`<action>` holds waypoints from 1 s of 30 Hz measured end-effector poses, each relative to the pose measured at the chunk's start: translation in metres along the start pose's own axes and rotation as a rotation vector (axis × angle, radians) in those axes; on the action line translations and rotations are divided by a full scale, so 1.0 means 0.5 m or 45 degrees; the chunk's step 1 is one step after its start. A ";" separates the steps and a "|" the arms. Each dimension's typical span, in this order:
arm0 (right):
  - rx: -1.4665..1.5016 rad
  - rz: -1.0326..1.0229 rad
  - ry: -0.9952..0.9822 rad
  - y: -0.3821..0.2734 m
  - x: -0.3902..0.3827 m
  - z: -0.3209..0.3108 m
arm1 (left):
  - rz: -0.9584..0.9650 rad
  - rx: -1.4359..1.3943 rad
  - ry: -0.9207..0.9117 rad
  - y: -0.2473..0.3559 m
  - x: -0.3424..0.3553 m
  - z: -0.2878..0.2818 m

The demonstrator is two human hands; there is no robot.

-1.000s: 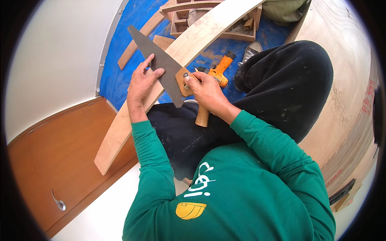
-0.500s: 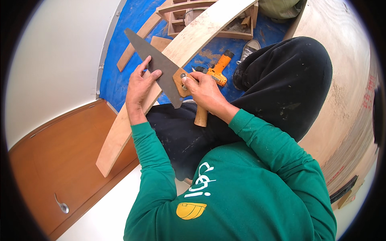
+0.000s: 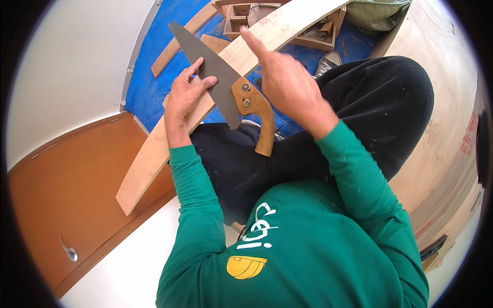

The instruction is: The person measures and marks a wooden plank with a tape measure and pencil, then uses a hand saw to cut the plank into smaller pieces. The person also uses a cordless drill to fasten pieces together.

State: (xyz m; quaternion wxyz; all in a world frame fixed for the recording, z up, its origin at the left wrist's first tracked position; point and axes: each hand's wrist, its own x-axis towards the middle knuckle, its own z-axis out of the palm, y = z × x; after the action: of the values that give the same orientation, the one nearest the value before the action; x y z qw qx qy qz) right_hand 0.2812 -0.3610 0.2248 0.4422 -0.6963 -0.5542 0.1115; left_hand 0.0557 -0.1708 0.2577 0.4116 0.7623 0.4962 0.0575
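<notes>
A handsaw (image 3: 216,77) with a wide grey blade lies flat across a long curved wooden board (image 3: 146,167). My left hand (image 3: 184,100) is closed on the blade, thumb on top and a finger at its far edge, with the palm over the board. The saw's curved wooden handle (image 3: 264,117) hangs toward my thigh, and nothing grips it. To the right of the handle, my right hand (image 3: 292,84) is raised above the board with the index finger stretched out. It holds nothing; its other fingers are mostly hidden.
Wooden strips (image 3: 179,41) and a divided wooden box (image 3: 328,40) lie on a blue sheet (image 3: 141,95) ahead. Stacked panels (image 3: 436,133) rise at my right. A brown door (image 3: 77,185) and white wall (image 3: 72,77) stand at left. A green bag (image 3: 377,15) sits behind the box.
My right hand has let go of the saw handle and risen up and to the right, index finger extended. It now covers the orange drill. My left hand stays on the blade.
</notes>
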 end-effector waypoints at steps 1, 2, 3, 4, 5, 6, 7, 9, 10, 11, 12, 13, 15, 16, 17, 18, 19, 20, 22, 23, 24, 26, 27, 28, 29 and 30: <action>-0.067 0.060 -0.109 0.012 0.035 0.007 | 0.020 0.001 -0.001 0.000 0.000 0.001; -0.125 0.056 -0.133 0.020 0.070 0.024 | 0.043 0.004 -0.001 0.000 0.000 0.001; -0.192 0.047 -0.170 0.029 0.101 0.042 | 0.075 0.015 0.005 0.000 0.002 0.001; -0.185 -0.004 -0.145 0.038 0.125 0.059 | 0.074 0.020 0.004 -0.001 0.003 0.001; -0.183 -0.051 -0.145 0.044 0.145 0.078 | 0.076 0.035 0.006 -0.002 0.004 0.000; -0.191 -0.066 -0.192 0.050 0.159 0.094 | 0.073 0.052 0.010 -0.002 0.006 -0.001; -0.194 -0.161 -0.160 0.053 0.168 0.110 | 0.067 0.061 0.002 -0.004 0.007 -0.003; -0.248 -0.238 -0.221 0.055 0.176 0.134 | 0.045 0.077 -0.019 -0.006 0.009 -0.006; -0.271 -0.311 -0.238 0.055 0.177 0.141 | 0.047 0.090 -0.008 -0.008 0.009 -0.006; -0.285 -0.356 -0.209 0.052 0.178 0.147 | 0.056 0.102 0.001 -0.009 0.009 -0.006; -0.311 -0.378 -0.207 0.047 0.181 0.149 | 0.070 0.116 0.006 -0.010 0.008 -0.006; -0.335 -0.400 -0.198 0.040 0.184 0.149 | 0.059 0.086 -0.004 -0.010 0.008 -0.005; -0.360 -0.492 -0.209 0.023 0.188 0.136 | 0.035 0.031 -0.027 -0.008 0.006 -0.005; -0.396 -0.501 -0.227 0.013 0.189 0.124 | 0.048 0.059 -0.019 -0.007 0.006 -0.005; -0.423 -0.566 -0.262 0.004 0.185 0.107 | 0.058 0.085 -0.011 -0.006 0.004 -0.005; -0.477 -0.594 -0.317 -0.005 0.176 0.085 | 0.070 0.110 0.004 -0.005 0.004 -0.005; -0.545 -0.598 -0.402 -0.011 0.167 0.062 | 0.071 0.085 0.005 -0.005 0.004 -0.006; -0.544 -0.648 -0.433 -0.016 0.151 0.035 | 0.069 0.060 0.003 -0.006 0.005 -0.006; -0.545 -0.723 -0.500 -0.016 0.113 -0.028 | 0.068 0.021 0.009 -0.009 0.008 -0.005; -0.556 -0.552 -0.588 -0.015 0.101 -0.050 | 0.059 0.005 0.014 -0.013 0.009 -0.005; -0.531 -0.414 -0.623 -0.013 0.090 -0.070 | 0.049 -0.011 0.017 -0.016 0.011 -0.002; -0.467 -0.183 -0.540 -0.016 0.065 -0.106 | 0.080 -0.038 0.032 -0.023 0.015 0.003; -0.423 -0.091 -0.426 -0.018 0.052 -0.125 | 0.096 -0.049 0.041 -0.025 0.017 0.005; -0.412 0.081 -0.380 -0.020 0.037 -0.145 | 0.118 -0.111 0.054 -0.028 0.019 0.007; -0.273 -0.018 -0.094 -0.017 0.016 -0.177 | 0.135 -0.173 0.068 -0.029 0.019 0.008; -0.167 -0.011 0.082 -0.013 -0.015 -0.215 | 0.137 -0.226 0.090 -0.031 0.017 0.007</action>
State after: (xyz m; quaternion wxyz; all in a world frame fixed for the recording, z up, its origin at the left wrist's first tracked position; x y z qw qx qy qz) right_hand 0.3433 -0.4205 0.2899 0.4137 -0.7246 -0.5489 0.0506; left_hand 0.0509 -0.1633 0.2419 0.4560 0.7459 0.4617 0.1499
